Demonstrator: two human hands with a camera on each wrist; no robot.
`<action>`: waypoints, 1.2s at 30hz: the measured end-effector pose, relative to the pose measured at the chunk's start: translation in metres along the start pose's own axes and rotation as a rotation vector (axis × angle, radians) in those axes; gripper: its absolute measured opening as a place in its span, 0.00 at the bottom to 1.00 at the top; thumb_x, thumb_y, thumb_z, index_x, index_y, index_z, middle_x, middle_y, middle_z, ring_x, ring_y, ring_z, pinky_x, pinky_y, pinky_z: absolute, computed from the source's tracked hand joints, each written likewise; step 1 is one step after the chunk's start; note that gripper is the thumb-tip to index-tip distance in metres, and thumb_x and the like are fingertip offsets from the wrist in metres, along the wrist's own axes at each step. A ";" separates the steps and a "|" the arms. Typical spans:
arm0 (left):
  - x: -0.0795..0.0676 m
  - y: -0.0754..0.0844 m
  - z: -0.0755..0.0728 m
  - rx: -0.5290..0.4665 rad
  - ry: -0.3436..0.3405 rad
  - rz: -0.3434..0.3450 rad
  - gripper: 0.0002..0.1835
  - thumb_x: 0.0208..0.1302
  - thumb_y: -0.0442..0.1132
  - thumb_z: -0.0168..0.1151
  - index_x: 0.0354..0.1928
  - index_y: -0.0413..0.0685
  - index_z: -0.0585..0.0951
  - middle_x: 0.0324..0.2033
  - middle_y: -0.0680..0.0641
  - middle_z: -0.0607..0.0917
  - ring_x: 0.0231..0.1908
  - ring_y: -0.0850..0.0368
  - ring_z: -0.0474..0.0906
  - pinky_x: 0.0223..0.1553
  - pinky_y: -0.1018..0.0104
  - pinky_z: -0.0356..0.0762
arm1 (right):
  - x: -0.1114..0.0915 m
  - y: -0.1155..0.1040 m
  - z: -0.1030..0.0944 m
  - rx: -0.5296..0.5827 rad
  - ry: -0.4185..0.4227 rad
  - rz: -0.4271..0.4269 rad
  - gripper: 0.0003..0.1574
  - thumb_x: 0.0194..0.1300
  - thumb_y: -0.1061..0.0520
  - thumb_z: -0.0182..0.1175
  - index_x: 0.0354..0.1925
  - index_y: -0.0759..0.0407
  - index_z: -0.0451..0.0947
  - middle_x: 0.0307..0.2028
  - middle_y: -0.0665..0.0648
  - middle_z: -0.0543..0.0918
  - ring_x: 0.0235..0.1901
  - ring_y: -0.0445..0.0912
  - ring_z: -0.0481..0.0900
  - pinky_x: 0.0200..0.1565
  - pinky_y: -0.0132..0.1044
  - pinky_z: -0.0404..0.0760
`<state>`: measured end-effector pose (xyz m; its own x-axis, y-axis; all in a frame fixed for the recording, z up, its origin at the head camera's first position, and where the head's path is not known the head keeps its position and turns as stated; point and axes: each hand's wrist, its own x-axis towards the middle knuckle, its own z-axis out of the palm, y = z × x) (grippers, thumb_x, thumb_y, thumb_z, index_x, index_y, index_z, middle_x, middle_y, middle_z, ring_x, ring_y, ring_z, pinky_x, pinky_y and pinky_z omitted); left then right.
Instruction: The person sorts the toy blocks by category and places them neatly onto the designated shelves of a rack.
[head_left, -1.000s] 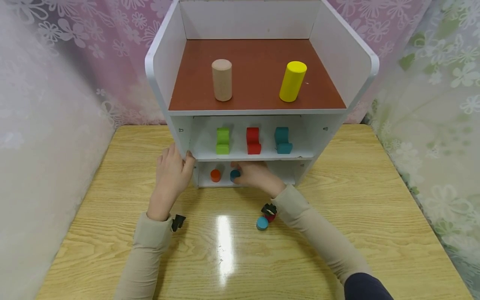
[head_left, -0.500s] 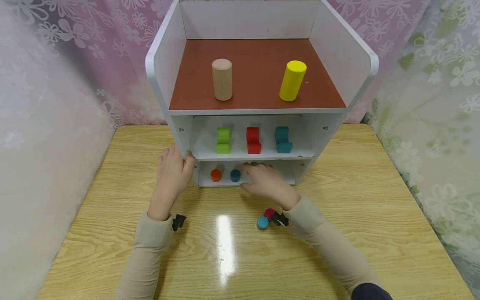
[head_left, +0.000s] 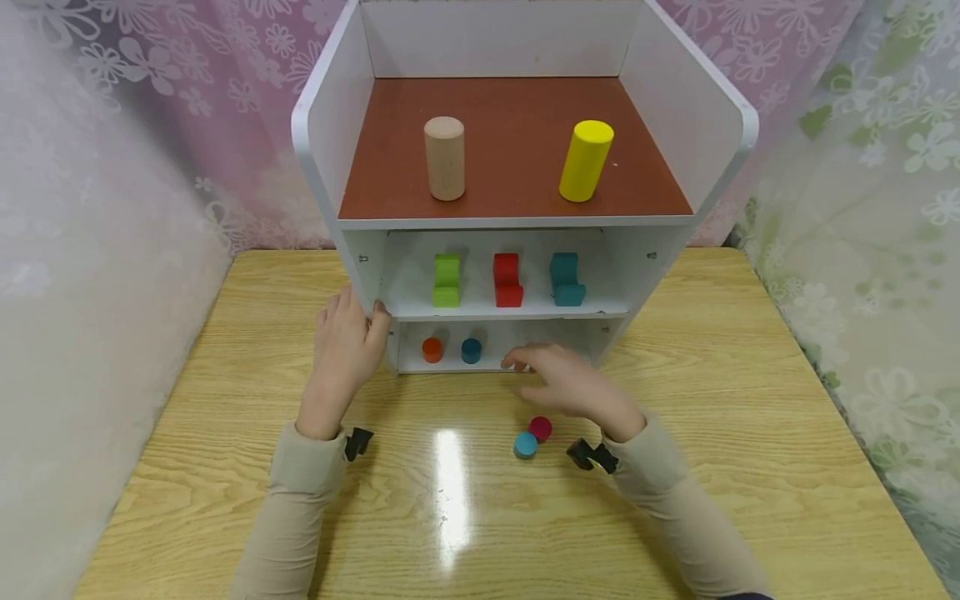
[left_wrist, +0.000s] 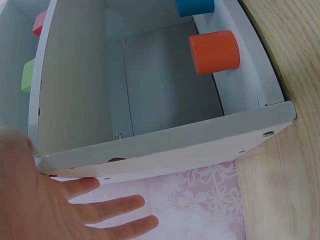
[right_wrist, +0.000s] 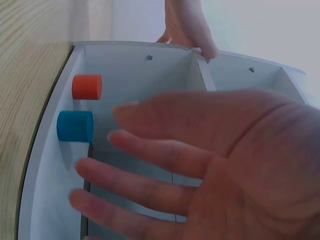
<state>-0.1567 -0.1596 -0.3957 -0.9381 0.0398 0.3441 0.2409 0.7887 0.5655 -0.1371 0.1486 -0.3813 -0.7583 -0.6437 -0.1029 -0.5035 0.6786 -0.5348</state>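
In the head view, my left hand (head_left: 347, 358) holds the left side panel of a small white shelf unit (head_left: 311, 150). Its thumb lies over the front edge, and the fingers stretch along the outer face in the left wrist view. My right hand (head_left: 573, 383) hovers in front of the lowest shelf with nothing in it, fingers loosely bent and apart. On that shelf stand an orange cylinder block (head_left: 432, 350) and, right of it, a dark blue cylinder block (head_left: 471, 351). Near my right wrist, a light blue cylinder block (head_left: 525, 446) and a crimson one (head_left: 540, 429) stand together on the table.
Green (head_left: 446, 281), red (head_left: 507, 281) and teal curved blocks (head_left: 566, 281) line the middle shelf. A plain wooden cylinder (head_left: 446, 160) and a yellow cylinder (head_left: 586, 162) stand on the brown top board. Floral curtains (head_left: 187, 100) surround the wooden table (head_left: 247, 300).
My right hand has let go of the dark blue cylinder block, leaving it on the lowest shelf, and has drawn back right and toward me. The left hand keeps its place.
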 end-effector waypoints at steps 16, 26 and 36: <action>0.000 0.000 0.000 -0.005 -0.001 0.006 0.19 0.71 0.46 0.40 0.55 0.44 0.70 0.51 0.37 0.76 0.53 0.33 0.69 0.53 0.37 0.62 | -0.040 0.030 0.013 0.063 -0.184 0.014 0.29 0.52 0.65 0.71 0.54 0.59 0.79 0.49 0.52 0.82 0.50 0.52 0.78 0.53 0.49 0.76; 0.000 0.000 -0.001 -0.003 -0.001 0.011 0.20 0.72 0.46 0.40 0.58 0.43 0.69 0.50 0.36 0.76 0.52 0.33 0.70 0.53 0.37 0.63 | -0.049 0.050 0.032 0.086 -0.107 -0.049 0.27 0.51 0.64 0.73 0.52 0.55 0.80 0.48 0.49 0.81 0.50 0.47 0.78 0.54 0.47 0.76; 0.000 0.000 -0.001 0.001 -0.001 0.006 0.21 0.71 0.46 0.40 0.58 0.43 0.70 0.52 0.36 0.77 0.54 0.33 0.70 0.54 0.36 0.63 | -0.049 0.060 0.043 0.180 -0.053 -0.081 0.21 0.56 0.62 0.71 0.49 0.54 0.81 0.45 0.45 0.81 0.47 0.45 0.78 0.53 0.44 0.78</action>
<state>-0.1565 -0.1601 -0.3948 -0.9368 0.0454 0.3470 0.2466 0.7892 0.5625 -0.1127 0.2059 -0.4444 -0.6928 -0.7148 -0.0952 -0.4762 0.5526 -0.6841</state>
